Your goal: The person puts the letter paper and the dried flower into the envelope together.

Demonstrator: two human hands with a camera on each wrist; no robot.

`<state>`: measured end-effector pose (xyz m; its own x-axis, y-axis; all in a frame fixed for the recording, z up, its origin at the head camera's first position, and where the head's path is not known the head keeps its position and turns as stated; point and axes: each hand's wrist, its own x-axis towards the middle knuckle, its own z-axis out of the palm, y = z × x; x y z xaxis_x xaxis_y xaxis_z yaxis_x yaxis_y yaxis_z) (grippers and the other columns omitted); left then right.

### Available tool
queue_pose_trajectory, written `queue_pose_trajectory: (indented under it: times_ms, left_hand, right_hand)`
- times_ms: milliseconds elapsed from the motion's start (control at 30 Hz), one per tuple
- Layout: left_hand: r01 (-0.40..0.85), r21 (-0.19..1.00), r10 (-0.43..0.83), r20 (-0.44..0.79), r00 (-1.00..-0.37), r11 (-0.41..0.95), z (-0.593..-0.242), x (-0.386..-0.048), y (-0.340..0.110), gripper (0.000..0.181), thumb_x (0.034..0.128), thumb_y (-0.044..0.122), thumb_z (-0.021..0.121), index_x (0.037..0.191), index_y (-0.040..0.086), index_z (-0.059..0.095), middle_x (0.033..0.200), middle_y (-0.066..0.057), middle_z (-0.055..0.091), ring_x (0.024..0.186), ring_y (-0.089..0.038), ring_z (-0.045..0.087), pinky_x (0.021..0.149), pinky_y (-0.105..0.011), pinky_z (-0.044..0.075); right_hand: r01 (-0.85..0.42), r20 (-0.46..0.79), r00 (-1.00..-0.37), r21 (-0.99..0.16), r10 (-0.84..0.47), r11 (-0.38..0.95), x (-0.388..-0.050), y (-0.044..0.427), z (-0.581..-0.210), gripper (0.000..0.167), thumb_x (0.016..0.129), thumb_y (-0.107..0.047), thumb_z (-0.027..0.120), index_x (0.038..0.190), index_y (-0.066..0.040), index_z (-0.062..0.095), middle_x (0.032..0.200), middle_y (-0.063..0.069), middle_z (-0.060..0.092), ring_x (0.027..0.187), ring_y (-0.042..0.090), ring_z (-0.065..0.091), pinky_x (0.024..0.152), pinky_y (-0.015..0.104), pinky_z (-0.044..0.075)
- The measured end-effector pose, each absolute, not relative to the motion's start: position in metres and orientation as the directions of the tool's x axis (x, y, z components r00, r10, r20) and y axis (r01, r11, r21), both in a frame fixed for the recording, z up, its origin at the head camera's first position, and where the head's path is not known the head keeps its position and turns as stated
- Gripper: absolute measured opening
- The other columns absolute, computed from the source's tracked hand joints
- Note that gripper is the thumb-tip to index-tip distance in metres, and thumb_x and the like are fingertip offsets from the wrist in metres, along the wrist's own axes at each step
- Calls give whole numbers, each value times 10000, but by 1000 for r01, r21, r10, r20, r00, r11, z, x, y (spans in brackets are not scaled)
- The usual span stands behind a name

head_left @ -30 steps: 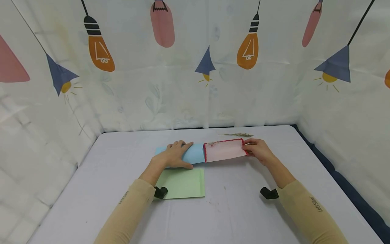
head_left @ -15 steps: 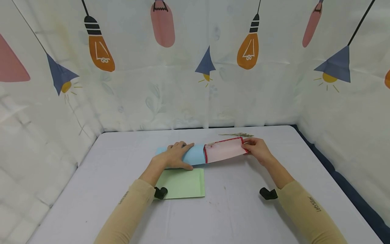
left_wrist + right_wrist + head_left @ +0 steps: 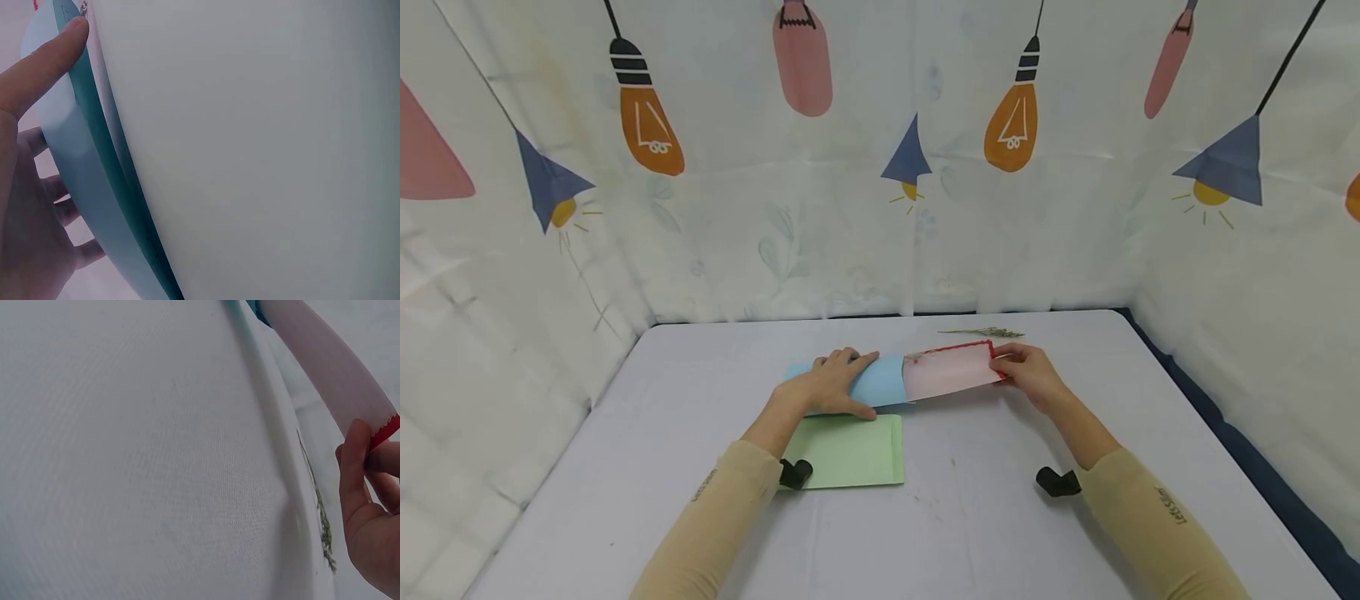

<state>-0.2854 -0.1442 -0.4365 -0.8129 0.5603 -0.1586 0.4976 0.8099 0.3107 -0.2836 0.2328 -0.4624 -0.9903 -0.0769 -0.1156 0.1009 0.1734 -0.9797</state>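
Note:
My left hand (image 3: 833,382) spans a light blue paper envelope (image 3: 883,381), its thumb at the near edge and its fingers toward the far edge. In the left wrist view, the envelope (image 3: 94,169) bows between thumb and fingers. At the envelope's right end, a pale pink card (image 3: 951,372) with a red border sticks out, its left end hidden inside. My right hand (image 3: 1032,375) pinches the card's right end between thumb and fingers. The right wrist view shows the card (image 3: 331,362) bent, its red edge at the fingertips.
A light green envelope (image 3: 850,450) lies flat just nearer than the blue one. Behind the card, a dried grass sprig (image 3: 992,332) lies near the far edge of the white-covered table (image 3: 955,533). Printed curtains (image 3: 820,233) enclose the back and sides.
The right hand has moved slightly left with the pink card. The card's red left edge, visible at the envelope's mouth before, is now hidden inside. The left hand has hardly moved.

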Motion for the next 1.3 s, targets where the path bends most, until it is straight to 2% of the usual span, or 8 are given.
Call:
queue_pose_trajectory:
  times_ms: [467, 633, 833, 1300]
  left_hand:
    - [515, 302, 574, -148, -806, 802, -437, -286, -141, 1074, 824, 631, 774, 1650, 183, 252, 1526, -157, 368, 1397, -347, 361, 1114, -599, 273]
    - [513, 294, 568, -145, -810, 807, -438, -286, -140, 1077, 823, 632, 776, 1649, 182, 253, 1529, -163, 365, 1399, -352, 358, 1115, -601, 271]
    - [508, 282, 559, -138, -818, 814, -439, -286, -140, 1079, 821, 640, 773, 1650, 188, 251, 1529, -159, 361, 1403, -348, 350, 1118, -604, 268]
    - [512, 264, 557, -138, -819, 818, -440, -289, -137, 1102, 816, 666, 761, 1654, 188, 230, 1552, -160, 337, 1419, -336, 335, 1118, -582, 265]
  right_hand:
    - [111, -130, -983, -983, -129, 143, -281, 218, -470, 372, 1015, -85, 654, 1310, 112, 545, 1059, 98, 692, 829, 118, 670, 758, 252, 576]
    - [109, -130, -981, -984, -144, 141, -280, 213, -472, 352, 1027, -95, 639, 1318, 83, 553, 1140, 129, 677, 866, 132, 673, 776, 262, 575]
    - [105, -126, -979, -985, -160, 134, -282, 208, -471, 373, 1050, -92, 591, 1367, 97, 537, 1230, 173, 629, 889, 124, 666, 778, 253, 566]
    - [128, -144, -975, -987, -167, 102, -282, 188, -468, 384, 1026, -81, 627, 1349, 115, 557, 1156, 135, 667, 861, 144, 684, 771, 281, 582]
